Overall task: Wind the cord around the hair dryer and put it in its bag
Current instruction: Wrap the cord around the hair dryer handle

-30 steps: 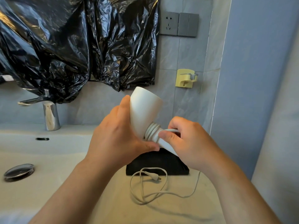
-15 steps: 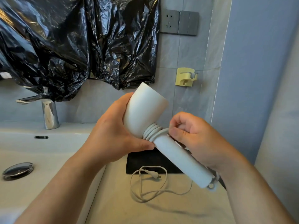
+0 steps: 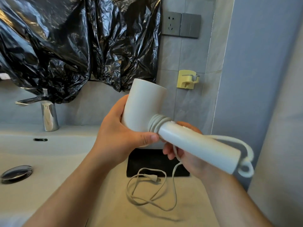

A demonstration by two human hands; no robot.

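Mid-wind: your left hand [image 3: 114, 141] grips the dryer [image 3: 144, 108]; your right hand [image 3: 185, 154] feeds cord [image 3: 159, 122] under the handle. Next, loop the counter's slack, then bag [image 3: 147, 161].

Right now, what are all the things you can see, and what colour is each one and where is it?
hair dryer: one, white, held in the middle.
cord: one, white, a few turns round the handle top, the rest loose on the counter.
plug: one, white, on the counter.
bag: one, black, on the counter beneath the dryer.
plastic sheet: one, black, on the wall.
tap: one, chrome, behind the sink.
sink: one, white, left.
drain: one, chrome, in the sink.
socket and switch: grey, on the wall.
hook: one, yellow, on the wall.
left hand: holds the dryer's barrel.
right hand: under the handle, holding cord.
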